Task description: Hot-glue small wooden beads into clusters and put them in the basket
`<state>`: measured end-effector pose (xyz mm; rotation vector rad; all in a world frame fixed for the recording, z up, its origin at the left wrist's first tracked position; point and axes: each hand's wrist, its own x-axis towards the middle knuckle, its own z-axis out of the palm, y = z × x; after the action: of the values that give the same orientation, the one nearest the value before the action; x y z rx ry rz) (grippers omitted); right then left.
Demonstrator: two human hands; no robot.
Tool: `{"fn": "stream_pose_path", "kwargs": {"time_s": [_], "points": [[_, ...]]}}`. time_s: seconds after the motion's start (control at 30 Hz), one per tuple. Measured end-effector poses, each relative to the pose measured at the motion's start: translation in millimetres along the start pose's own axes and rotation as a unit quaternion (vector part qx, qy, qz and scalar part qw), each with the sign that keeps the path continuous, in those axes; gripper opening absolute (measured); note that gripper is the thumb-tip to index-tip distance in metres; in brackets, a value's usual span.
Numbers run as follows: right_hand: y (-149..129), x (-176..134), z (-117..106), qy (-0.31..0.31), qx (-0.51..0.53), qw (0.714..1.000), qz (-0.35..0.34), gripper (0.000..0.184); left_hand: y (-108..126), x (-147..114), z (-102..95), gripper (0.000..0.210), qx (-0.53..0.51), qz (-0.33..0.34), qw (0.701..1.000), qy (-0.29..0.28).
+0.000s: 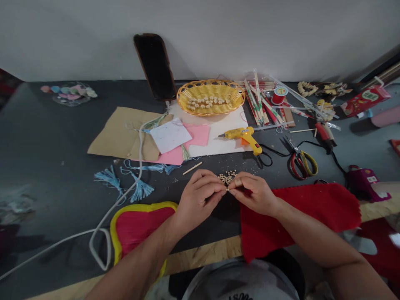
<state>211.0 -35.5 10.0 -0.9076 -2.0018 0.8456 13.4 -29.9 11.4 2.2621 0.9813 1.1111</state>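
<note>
My left hand [200,198] and my right hand [254,193] meet over the near part of the dark table. Both are closed, with fingertips pinching one small pale bead-like piece [228,190] between them. Just beyond the fingertips lies a heap of small beige bead-like pieces [227,177], partly hidden by my hands. Left of it rests a short wooden stick [192,168]. Farther back, a yellow glue gun [242,135] lies on white sheet material [215,146]. A yellow woven basket [211,109] behind it holds several small pale clusters.
Blue tassels [140,189], a white cable [117,204] and a yellow-edged magenta piece [140,225] lie left. Red felt [315,206] is under my right forearm. Red-and-yellow-handled scissors [301,162], a red thread spool [279,96] and a juice box [365,100] are right. A phone [155,66] leans on the wall.
</note>
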Motion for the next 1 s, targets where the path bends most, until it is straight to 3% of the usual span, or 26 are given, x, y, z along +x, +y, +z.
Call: {"fn": "stream_pose_path", "kwargs": {"time_s": [1.0], "points": [[-0.7, -0.2, 0.3, 0.020, -0.016, 1.000, 0.007, 0.005, -3.9, -2.2, 1.6, 0.007, 0.006, -0.021, 1.000, 0.015]]}}
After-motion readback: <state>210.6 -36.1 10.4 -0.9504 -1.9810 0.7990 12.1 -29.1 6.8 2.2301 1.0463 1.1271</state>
